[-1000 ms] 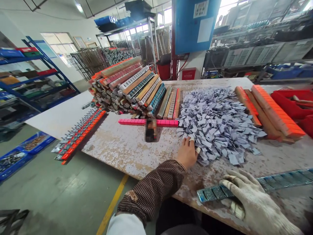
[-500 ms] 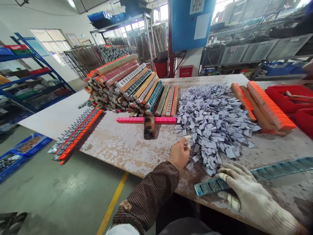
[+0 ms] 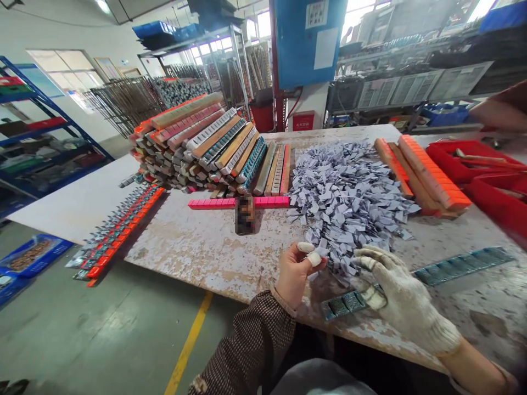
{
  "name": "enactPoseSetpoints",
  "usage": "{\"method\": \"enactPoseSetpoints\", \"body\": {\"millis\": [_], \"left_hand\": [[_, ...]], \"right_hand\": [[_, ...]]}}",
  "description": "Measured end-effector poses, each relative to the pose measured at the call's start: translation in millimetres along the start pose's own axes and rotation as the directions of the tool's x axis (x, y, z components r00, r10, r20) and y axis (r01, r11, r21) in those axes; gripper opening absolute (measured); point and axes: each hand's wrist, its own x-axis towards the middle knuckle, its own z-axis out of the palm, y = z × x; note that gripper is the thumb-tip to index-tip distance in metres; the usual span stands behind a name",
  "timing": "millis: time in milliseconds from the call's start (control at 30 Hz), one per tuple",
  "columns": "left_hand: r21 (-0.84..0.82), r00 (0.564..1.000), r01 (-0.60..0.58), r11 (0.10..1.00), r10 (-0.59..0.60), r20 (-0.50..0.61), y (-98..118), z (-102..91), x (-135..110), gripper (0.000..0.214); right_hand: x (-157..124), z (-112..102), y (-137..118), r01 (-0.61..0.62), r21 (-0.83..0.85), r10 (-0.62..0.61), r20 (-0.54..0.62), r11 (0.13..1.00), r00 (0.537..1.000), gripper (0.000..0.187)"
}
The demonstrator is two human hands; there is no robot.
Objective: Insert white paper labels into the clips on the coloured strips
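Observation:
My left hand (image 3: 297, 272), bare with white covers on thumb and forefinger, is closed in a pinch on a small pale grey slip (image 3: 322, 248). It is at the near left edge of a heap of similar slips (image 3: 349, 197). My right hand (image 3: 401, 293), in a white knitted glove, hovers over a teal segmented strip (image 3: 463, 267) lying along the front of the table. Its fingers are curved and apart from the thumb, with nothing visible between them. The glove hides the middle of the strip, whose left end shows beside it.
Behind is a big stack of wooden and coloured bars (image 3: 206, 148). A pink bar (image 3: 209, 203) lies before it, under a blurred-out object (image 3: 245, 215). Orange-topped bars (image 3: 432, 173) and red bins (image 3: 453, 162) stand right. Another person's arm (image 3: 500, 109) shows far right.
My left hand has drawn slightly left and down from the heap, turning with a slip in its pinch. My right hand has lifted off the strip and moved up and left. The view has shifted slightly.

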Motion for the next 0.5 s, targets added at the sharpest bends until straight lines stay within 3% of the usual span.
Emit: {"method": "enactPoseSetpoints", "body": {"millis": [133,233,367,500], "left_hand": [[-0.115,0.995,0.094,0.989,-0.095,-0.004,4,6.5,-19,0.055],[-0.119,0.990,0.143,0.983,-0.143,0.006,2,10.4,-30,0.055],[-0.071,0.983,0.176,0.982,-0.171,0.070,-2,14.1,-42,0.056],[0.071,0.972,0.081,0.994,-0.095,0.217,-2,13.9,-51,0.056]], "right_hand": [[16,7,-15,-0.145,0.258,0.159,-0.032,0.955,0.987,0.015],[22,14,-23,-0.293,0.492,0.320,0.032,0.819,0.947,0.024],[22,16,-32,-0.371,0.675,0.358,0.168,0.637,0.919,0.030],[11,10,-35,-0.438,0.789,0.423,0.252,0.432,0.870,0.028]]}}
